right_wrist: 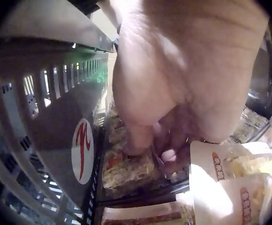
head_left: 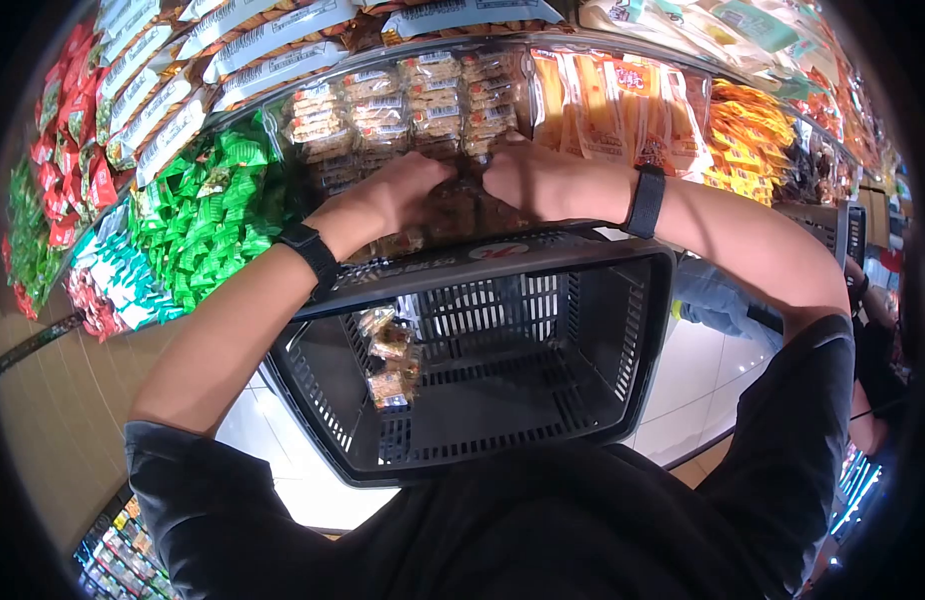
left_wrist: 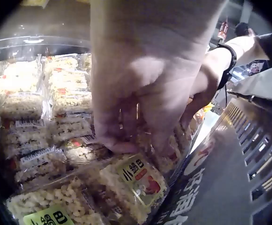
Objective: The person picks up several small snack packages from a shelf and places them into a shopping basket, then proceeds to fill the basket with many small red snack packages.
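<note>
Wrapped puffed-grain snack bars [head_left: 438, 105] fill a clear bin. My left hand [head_left: 408, 190] reaches down among them, its fingertips right at a bar with a printed label [left_wrist: 143, 180] in the left wrist view. Beside it, my right hand [head_left: 543, 182] is lowered into the same bin with fingers bent. The right wrist view has its thumb against a wrapped snack bar [right_wrist: 129, 173]. Whether either hand grips a bar I cannot tell, as the palms hide much of the fingers. Below the bin, a dark shopping basket [head_left: 483, 400] holds several packs [head_left: 391, 360] at its left side.
Green packets [head_left: 208, 195] lie left of the bin, pale orange-and-white packs [head_left: 623, 105] and yellow packets [head_left: 748, 135] to its right. Large bags [head_left: 273, 55] stand behind. The basket's rim [right_wrist: 84, 89] runs close along the bin's front. A person's jeans [head_left: 723, 295] show at right.
</note>
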Demonstrator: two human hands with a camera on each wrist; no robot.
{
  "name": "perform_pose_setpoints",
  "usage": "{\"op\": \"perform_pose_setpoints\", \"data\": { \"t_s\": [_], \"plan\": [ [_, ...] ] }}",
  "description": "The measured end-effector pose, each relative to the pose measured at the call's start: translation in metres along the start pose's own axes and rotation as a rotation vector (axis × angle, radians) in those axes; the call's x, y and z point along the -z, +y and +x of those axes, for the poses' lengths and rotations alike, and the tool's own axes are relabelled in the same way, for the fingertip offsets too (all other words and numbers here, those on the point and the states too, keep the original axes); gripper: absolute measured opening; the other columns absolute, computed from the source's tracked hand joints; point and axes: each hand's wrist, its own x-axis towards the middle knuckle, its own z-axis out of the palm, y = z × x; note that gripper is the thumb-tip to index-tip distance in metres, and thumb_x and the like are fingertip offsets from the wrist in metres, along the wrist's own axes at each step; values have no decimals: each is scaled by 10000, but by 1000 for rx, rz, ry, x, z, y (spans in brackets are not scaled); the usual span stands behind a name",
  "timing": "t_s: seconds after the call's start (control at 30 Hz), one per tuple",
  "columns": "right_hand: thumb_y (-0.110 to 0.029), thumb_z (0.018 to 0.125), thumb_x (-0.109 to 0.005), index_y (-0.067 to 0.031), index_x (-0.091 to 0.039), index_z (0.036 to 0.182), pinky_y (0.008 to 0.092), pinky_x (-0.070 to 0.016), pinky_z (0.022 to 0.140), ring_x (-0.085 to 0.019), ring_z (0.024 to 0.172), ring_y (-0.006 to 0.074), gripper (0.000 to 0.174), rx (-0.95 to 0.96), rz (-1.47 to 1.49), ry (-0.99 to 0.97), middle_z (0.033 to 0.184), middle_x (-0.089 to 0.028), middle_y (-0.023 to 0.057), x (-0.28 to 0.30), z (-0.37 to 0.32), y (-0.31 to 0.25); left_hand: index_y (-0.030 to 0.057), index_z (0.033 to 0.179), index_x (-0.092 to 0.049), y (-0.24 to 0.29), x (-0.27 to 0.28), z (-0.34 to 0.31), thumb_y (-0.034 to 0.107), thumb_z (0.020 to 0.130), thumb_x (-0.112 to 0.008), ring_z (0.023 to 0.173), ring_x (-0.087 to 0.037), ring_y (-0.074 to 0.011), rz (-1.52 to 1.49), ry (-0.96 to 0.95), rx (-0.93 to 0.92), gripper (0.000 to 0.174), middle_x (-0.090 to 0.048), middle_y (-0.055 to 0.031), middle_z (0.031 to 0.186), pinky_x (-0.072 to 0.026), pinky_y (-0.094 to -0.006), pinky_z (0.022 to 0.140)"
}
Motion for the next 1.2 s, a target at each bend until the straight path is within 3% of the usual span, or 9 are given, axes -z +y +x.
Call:
{"op": "perform_pose_setpoints", "data": {
  "t_s": [0.07,0.13,0.27,0.33,0.53,0.67,0.8,1.03,1.2],
  "plan": [
    [-97,787,-683,9,-674,791,463,-512,872,-657,845,406,106,-24,20,-27,807,-672,210,-5,4,4,15,1281,-645,-4,-1,2,273,794,-861,1081,-669,-420,40,31,-142,592,-703,-227,1165,-565,-440,917],
    [-105,783,-690,14,-681,800,463,-512,875,-666,823,405,120,-46,37,-53,789,-675,219,-3,11,6,17,1240,-675,65,15,-9,285,794,-855,1089,-674,-418,517,-127,32,551,-694,-217,1213,-569,-445,905],
    [-98,786,-698,15,-692,836,474,-507,886,-682,857,409,123,-146,63,-192,791,-684,221,-3,21,10,8,1223,-686,70,16,-9,299,785,-856,1161,-642,-427,422,-192,141,553,-660,-205,1304,-554,-444,958],
    [-83,788,-700,12,-692,861,479,-504,896,-684,870,413,120,-110,1,-199,806,-688,221,2,22,8,-5,1222,-682,66,13,-12,334,764,-867,1227,-601,-430,443,-46,-61,600,-613,-209,1374,-519,-451,1030],
    [17,761,-684,-16,-691,1088,493,-465,1019,-668,980,438,329,-206,195,2,908,-696,218,15,11,-13,-9,1338,-595,98,31,-35,286,729,-915,1277,-577,-414,536,12,22,749,-592,-231,1383,-483,-453,1100],
    [52,780,-667,-45,-686,1186,460,-499,993,-671,1009,409,418,-168,253,79,1000,-700,206,27,10,-26,2,1384,-553,98,26,-63,215,724,-918,1289,-570,-421,691,106,54,784,-591,-227,1384,-496,-442,1092],
    [84,805,-630,-48,-688,1254,441,-541,942,-677,1037,385,471,-82,224,27,1100,-685,193,11,20,-14,4,1396,-550,94,32,-73,91,774,-842,1270,-589,-417,625,-11,98,693,-613,-213,1367,-514,-432,1080],
    [121,782,-634,-69,-668,1345,411,-528,801,-628,944,325,595,-51,225,-55,1032,-620,155,3,24,-5,-2,1371,-594,87,33,-70,-44,800,-736,1260,-602,-406,586,-63,102,590,-618,-199,1384,-516,-427,1081],
    [30,818,-722,-20,-662,1307,426,-524,991,-629,1155,396,495,-16,332,14,1242,-635,187,15,20,-5,11,1368,-604,96,39,-78,-46,793,-739,1223,-619,-402,621,-20,85,593,-636,-193,1351,-519,-423,1078]
  ]
}}
